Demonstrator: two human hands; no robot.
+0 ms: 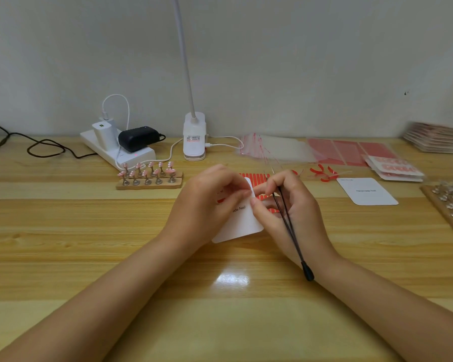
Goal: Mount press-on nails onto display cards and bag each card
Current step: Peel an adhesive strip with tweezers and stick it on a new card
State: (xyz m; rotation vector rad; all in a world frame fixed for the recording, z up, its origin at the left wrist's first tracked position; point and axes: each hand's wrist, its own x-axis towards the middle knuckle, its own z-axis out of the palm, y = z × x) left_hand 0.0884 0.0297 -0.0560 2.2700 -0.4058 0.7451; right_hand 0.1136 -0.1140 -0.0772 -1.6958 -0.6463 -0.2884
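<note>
At the middle of the wooden desk [63, 218] you have the white display card [242, 223] tilted up between both hands: your left hand [207, 202] pinches its upper edge with curled fingers, and your right hand [285, 202] meets it at the same far corner, thumb and forefinger closed on the card edge or on something small there; which, cannot be told. That right hand also has black tweezers [290, 226] tucked against the palm, tips pointing far, butt end toward your wrist. A red strip shows on the card beneath your left fingers, and a sheet of red adhesive tabs [254, 176] lies just beyond your hands, so you look to be preparing the card with sticky tabs, before any nail goes on. Painted nails wait on their stand [149, 175] to the far left, a second blank card [366, 191] lies to the right, and clear bags [275, 148] sit far right of the lamp base [194, 137]. Next you will need the card laid flat and steady, then the tweezers brought into your fingertips for fine placement.
</note>
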